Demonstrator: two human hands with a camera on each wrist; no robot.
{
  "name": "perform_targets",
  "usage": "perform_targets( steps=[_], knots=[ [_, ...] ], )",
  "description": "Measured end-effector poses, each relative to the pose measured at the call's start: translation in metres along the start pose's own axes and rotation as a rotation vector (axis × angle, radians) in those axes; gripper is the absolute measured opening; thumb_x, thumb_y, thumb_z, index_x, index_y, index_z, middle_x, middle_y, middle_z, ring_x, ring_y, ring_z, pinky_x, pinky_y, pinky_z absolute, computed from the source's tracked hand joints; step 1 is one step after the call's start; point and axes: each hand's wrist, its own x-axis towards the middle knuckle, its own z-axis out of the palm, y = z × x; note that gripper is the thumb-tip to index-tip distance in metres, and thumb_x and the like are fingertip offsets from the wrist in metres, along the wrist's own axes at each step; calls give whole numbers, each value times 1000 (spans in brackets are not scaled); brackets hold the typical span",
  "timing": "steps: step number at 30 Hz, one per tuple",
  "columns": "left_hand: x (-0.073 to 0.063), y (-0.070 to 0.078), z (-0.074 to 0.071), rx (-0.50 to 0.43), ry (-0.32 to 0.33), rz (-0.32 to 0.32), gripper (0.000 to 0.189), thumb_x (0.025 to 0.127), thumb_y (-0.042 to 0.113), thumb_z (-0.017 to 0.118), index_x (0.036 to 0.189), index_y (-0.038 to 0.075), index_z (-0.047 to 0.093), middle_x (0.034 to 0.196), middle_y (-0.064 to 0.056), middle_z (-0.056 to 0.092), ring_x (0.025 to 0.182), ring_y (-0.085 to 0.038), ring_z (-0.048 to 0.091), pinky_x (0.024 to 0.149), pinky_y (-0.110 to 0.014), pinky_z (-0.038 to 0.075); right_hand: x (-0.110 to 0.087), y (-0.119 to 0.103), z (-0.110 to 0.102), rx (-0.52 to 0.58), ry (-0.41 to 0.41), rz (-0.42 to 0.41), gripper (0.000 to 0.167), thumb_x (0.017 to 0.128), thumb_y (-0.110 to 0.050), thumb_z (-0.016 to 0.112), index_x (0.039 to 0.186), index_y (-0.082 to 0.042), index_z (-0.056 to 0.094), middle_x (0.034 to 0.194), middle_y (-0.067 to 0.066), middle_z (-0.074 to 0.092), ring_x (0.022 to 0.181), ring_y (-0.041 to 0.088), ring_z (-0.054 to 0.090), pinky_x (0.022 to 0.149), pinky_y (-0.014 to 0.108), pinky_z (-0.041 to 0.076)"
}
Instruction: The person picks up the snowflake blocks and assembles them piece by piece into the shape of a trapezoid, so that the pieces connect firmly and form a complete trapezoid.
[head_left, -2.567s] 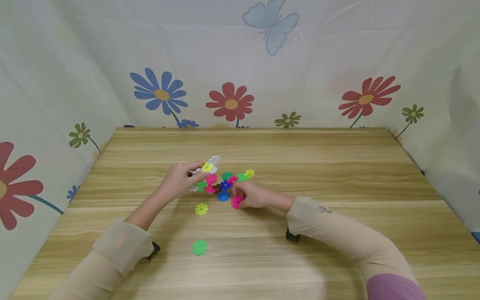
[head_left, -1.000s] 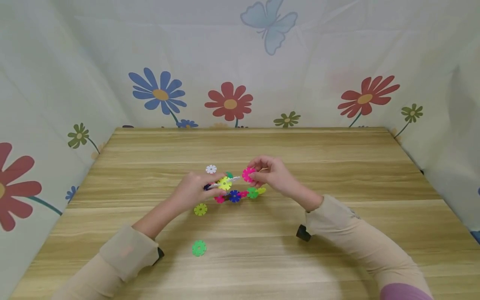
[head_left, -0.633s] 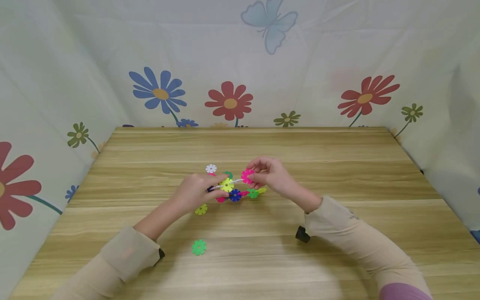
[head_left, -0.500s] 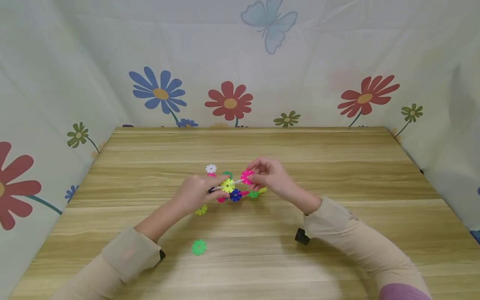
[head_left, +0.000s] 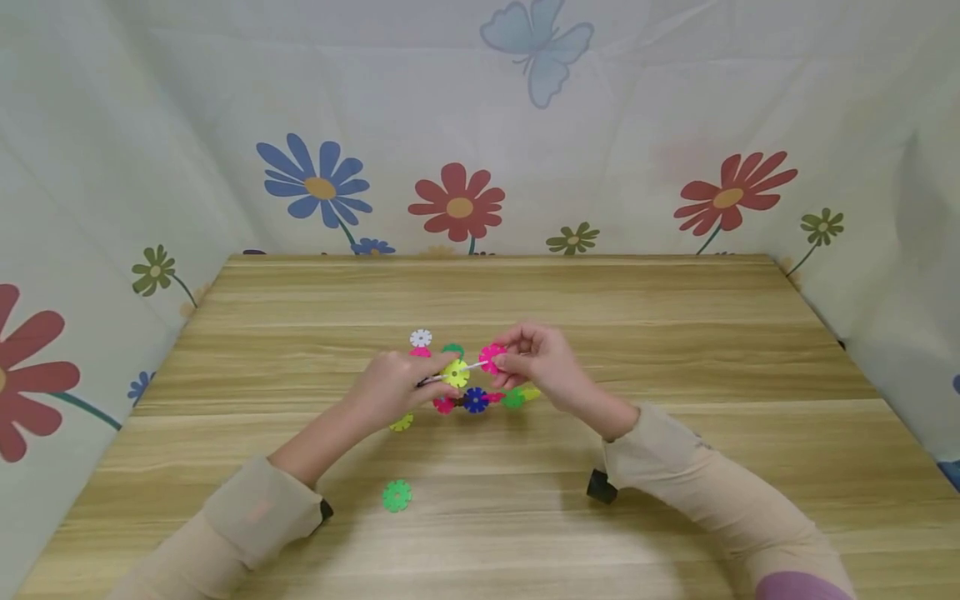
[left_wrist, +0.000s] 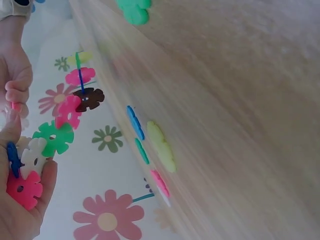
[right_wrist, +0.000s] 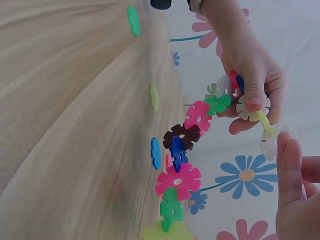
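Note:
My left hand (head_left: 386,387) grips a chain of notched plastic discs above the table. Linked in it are a yellow disc (head_left: 455,373) near my fingertips, a brown disc (right_wrist: 182,136), a dark blue disc (head_left: 476,400) and a green disc (right_wrist: 218,104), among several others. One end of the chain hangs down toward the right. Between thumb and fingers, my right hand (head_left: 543,371) pinches a pink disc (head_left: 491,358) against the edge of a whitish disc (right_wrist: 270,145) at the chain's upper end. Whether their slots are joined cannot be told.
Loose discs lie on the wooden table (head_left: 637,333): a green one (head_left: 397,496) in front, a yellow one (head_left: 402,422) below my left hand, and white (head_left: 421,337), pink (head_left: 421,352) and dark green (head_left: 453,350) ones behind. A blue disc (right_wrist: 156,153) also lies there. Flowered cloth surrounds the table.
My right hand has lifted the pink disc from the table to the chain's whitish end. My left hand has moved right and turned the chain. Lately both hands have shifted only slightly.

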Motion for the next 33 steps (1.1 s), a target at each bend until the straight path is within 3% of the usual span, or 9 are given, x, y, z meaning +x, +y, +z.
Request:
perform_targets(
  steps=[7,13,20,25,31,33],
  knots=[
    [0,0,0,-9,1,5,39,74,28,68,105,5,64,58,1,63,42,1,40,41,-9,31,-1,-1,1,-16,-25,5,20,83,8,52,102,14,48,70,6,59,55,13,62,55,33,53],
    [0,-6,-2,-47,23,-51,40,72,30,70,105,7,66,60,1,63,44,0,38,42,-12,31,4,-3,0,-57,-66,5,23,84,4,53,106,9,49,75,6,57,61,16,62,58,32,53],
    [-3,-24,-5,-39,-11,-226,43,75,34,68,110,10,63,46,5,43,39,-2,21,38,-16,22,11,0,-3,-94,-62,-11,28,84,1,54,112,7,49,84,14,57,67,18,63,64,33,53],
    [-6,-40,-11,-59,-18,-383,49,76,37,67,116,10,59,53,-1,50,41,-6,28,39,-19,24,19,8,-2,-159,-83,-32,23,85,-3,55,106,8,54,94,24,58,77,26,62,71,39,52],
    [-8,-60,-19,-29,64,-501,47,77,36,67,113,8,61,53,-2,48,44,-11,35,40,-21,26,33,17,9,-384,-215,-104,23,86,-9,56,103,6,58,102,23,59,88,22,57,76,29,50],
    [-9,-65,-22,-24,88,-546,48,77,38,66,114,8,61,50,0,44,43,-12,36,39,-21,26,40,22,13,-485,-278,-137,27,86,-13,56,107,5,58,109,19,59,99,23,55,82,31,48]
  ],
)
